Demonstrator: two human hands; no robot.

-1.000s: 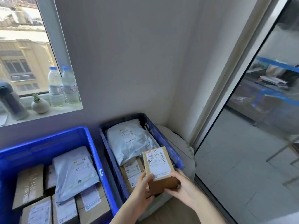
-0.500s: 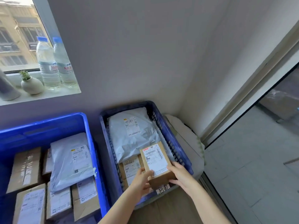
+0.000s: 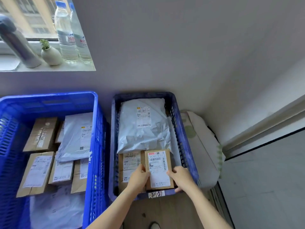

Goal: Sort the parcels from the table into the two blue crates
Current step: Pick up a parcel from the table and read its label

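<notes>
Risk of tilt: small box (image 3: 159, 169), grasped at its sides by left hand (image 3: 138, 179) and right hand (image 3: 181, 178), sits low at 6 o'clock in the dark crate (image 3: 184, 146), just beside a labelled carton (image 3: 130, 162). Uneven release could leave it propped on the grey mailer (image 3: 143, 128) at 12 o'clock. At 9 o'clock, the bright blue crate (image 3: 49, 96) holds cartons (image 3: 41, 134) and a pale mailer (image 3: 76, 136).

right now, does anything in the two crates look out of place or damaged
Nothing looks spilled or torn. The grey mailer in the right crate is crumpled along its lower edge, and the boxes in the left crate lie at mixed angles.
</notes>
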